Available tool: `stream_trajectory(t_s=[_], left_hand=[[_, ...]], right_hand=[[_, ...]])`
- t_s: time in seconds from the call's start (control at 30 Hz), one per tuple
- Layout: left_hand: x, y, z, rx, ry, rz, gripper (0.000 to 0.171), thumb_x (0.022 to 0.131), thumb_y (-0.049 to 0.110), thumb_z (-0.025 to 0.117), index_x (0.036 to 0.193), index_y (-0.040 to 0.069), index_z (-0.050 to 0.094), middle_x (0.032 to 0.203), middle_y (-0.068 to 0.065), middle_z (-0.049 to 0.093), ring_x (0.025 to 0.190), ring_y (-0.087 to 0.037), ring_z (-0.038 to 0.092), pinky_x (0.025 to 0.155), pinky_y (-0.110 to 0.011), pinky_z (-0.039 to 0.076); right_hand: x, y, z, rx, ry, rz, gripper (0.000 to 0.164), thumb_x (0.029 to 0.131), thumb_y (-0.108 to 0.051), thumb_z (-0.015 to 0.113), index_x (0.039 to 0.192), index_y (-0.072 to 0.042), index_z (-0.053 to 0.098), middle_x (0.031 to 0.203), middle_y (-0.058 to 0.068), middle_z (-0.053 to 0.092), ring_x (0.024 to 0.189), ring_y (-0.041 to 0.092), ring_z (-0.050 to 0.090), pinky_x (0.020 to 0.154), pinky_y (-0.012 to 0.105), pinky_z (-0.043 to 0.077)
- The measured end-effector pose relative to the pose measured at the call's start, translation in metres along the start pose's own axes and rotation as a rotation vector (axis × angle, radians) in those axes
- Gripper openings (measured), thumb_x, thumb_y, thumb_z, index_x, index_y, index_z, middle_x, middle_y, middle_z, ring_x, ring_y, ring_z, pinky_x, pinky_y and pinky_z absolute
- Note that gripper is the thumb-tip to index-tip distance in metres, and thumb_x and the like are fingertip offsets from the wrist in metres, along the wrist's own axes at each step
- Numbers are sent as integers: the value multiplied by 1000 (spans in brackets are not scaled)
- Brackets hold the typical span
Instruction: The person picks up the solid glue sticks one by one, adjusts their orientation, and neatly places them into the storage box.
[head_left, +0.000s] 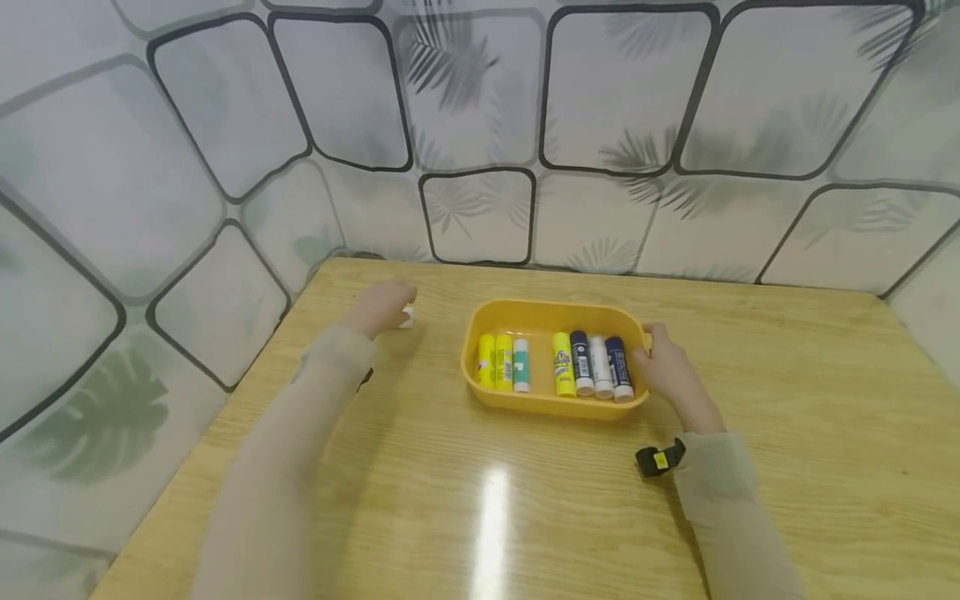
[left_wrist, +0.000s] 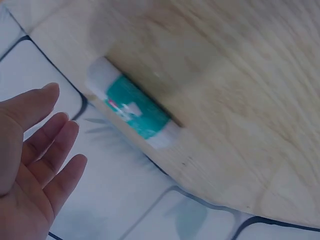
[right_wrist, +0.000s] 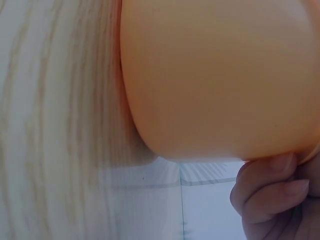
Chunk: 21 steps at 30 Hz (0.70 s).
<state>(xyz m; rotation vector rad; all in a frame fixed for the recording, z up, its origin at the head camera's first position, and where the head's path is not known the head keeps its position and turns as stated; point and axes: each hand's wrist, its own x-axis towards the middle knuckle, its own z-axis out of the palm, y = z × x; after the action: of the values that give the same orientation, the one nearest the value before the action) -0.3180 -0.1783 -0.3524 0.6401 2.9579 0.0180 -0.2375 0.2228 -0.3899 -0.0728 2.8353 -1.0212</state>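
A teal and white glue stick point(left_wrist: 137, 112) lies on its side on the table, toward the far left. My left hand point(head_left: 382, 308) hovers beside it and partly hides it in the head view. In the left wrist view, the left hand's fingers point(left_wrist: 65, 175) are spread and relaxed, apart from the glue stick. My right hand point(head_left: 667, 367) grips the right end of a yellow plastic basket point(head_left: 555, 404), its curled fingers point(right_wrist: 272, 192) at the rim. Inside lie a teal glue stick point(head_left: 521, 365), yellow ones point(head_left: 486, 362) and, at the right, a navy one point(head_left: 619, 367) among others.
The wooden table point(head_left: 570, 517) has a bright light streak toward the front. Patterned cloth point(head_left: 480, 217) rises behind the far edge and along the left side. A black wrist camera point(head_left: 660, 458) sits at the right wrist, close over the table.
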Motion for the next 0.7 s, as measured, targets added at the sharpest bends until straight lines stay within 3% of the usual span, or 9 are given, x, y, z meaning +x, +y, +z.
stream_trajectory(t_s=[0.17,0.37,0.7], left_hand=[[-3,-11,9,64,-6,-33,10,86,0,53,94,-1,57,92,-14,59,81,-26,56,72,-37,46],[-6,-15,18,138,2,-46,13,83,1,58,96,0,60,92,-14,60,83,-27,58,74,-38,47],[-6,-12,29,136,22,-31,15,82,-2,57,97,-2,59,92,-16,59,83,-28,57,75,-37,47]], right_hand=[[0,0,-1,-2,-5,5,51,92,-15,33,135,8,14,112,34,44,77,30,47,59,35,39],[0,0,-3,1,-3,10,51,92,-15,33,135,8,14,115,35,41,82,32,47,63,38,40],[0,-1,-1,-2,2,17,51,92,-15,33,134,7,15,107,32,46,74,29,47,58,34,39]])
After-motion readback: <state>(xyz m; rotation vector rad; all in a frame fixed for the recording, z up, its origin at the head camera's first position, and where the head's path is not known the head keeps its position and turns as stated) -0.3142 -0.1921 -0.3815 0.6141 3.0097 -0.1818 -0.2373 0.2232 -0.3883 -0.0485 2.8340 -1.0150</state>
